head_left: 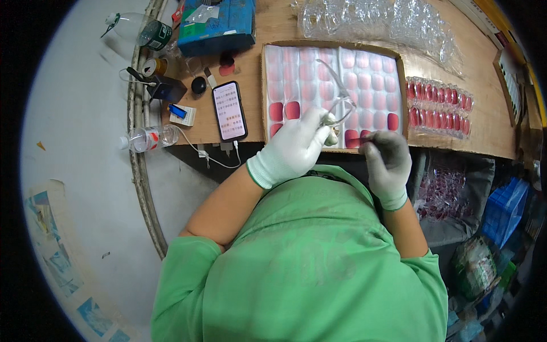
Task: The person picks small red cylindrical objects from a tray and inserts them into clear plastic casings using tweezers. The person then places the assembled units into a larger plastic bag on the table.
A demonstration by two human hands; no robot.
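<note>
My left hand (293, 147), in a white knitted glove, is closed around a clear eyeglass frame (352, 104). One temple of that frame sticks up and away over the box. My right hand (389, 162), gloved with greyed fingers, pinches at a dark red lens (365, 134) near the box's front edge. Part of this lens is hidden by the fingers. Beneath both hands lies a shallow cardboard box (405, 85) with rows of red tinted lenses, most under a whitish translucent cover. Several bare red lenses (293, 110) show in the front rows.
Two rows of glasses with red lenses (439, 90) stand right of the box. Clear frames (376, 23) are piled behind it. Left are a phone (229, 111) with a cable, a blue box (228, 34) and bottles (152, 138). A lined bin (447, 196) hangs below right.
</note>
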